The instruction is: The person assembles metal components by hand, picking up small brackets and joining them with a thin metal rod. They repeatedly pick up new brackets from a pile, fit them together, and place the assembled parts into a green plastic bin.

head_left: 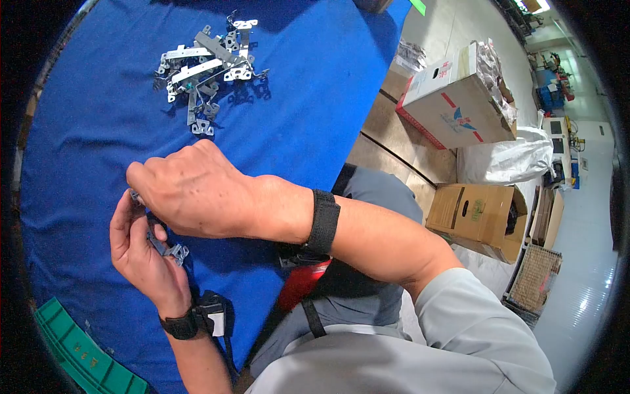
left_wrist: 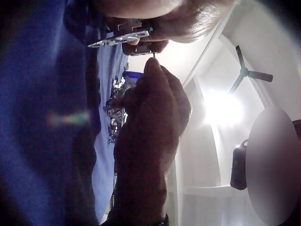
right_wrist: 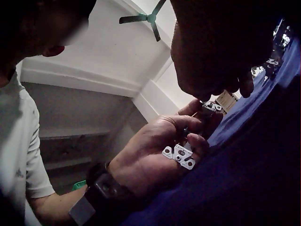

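Observation:
My left hand holds a slim metal bracket with its fingers curled round the bar. At the palm end, a flat plate with holes sticks out, plain in the right wrist view as a silvery end plate. Over the bracket's other end bends my right hand, thumb and finger pinched together at that end. A thin pin-like tip shows at those fingertips in the left wrist view. From above, the right hand hides most of that end. Beyond both hands lies a loose pile of similar metal brackets.
Blue cloth covers the table. A green plastic tray sits at the near left corner. On the floor to the right stand a white carton and a brown carton. The table's edge runs beside the person's legs.

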A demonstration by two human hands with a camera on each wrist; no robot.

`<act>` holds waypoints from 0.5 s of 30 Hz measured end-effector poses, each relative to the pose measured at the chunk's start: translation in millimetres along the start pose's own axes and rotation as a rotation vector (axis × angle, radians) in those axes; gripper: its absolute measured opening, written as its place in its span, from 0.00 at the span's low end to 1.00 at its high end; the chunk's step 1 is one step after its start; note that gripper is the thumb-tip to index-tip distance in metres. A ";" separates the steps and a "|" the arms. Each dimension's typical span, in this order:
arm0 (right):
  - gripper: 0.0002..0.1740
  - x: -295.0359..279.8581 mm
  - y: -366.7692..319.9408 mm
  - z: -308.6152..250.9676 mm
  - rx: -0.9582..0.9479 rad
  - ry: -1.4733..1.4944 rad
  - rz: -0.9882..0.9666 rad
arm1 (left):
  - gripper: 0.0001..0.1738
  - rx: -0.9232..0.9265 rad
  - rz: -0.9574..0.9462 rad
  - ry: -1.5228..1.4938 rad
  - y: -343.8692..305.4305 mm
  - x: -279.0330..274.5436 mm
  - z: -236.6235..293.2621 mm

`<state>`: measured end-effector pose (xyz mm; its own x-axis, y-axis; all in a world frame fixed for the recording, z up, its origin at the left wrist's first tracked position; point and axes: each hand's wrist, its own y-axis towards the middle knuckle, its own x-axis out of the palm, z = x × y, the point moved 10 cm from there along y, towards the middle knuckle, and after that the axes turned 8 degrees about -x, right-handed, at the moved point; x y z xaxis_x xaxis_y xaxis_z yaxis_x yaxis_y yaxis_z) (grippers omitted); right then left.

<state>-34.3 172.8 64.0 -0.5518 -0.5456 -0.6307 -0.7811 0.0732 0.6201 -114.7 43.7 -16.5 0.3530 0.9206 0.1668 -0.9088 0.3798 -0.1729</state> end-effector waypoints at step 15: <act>0.13 0.2 2.8 -2.6 -0.001 -0.035 -0.021 | 0.15 0.001 0.037 0.010 -1.6 2.2 1.8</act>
<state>-35.9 170.7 66.9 -0.5451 -0.5173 -0.6598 -0.7925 0.0613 0.6067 -112.8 45.0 -14.2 0.3216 0.9348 0.1507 -0.9213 0.3456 -0.1780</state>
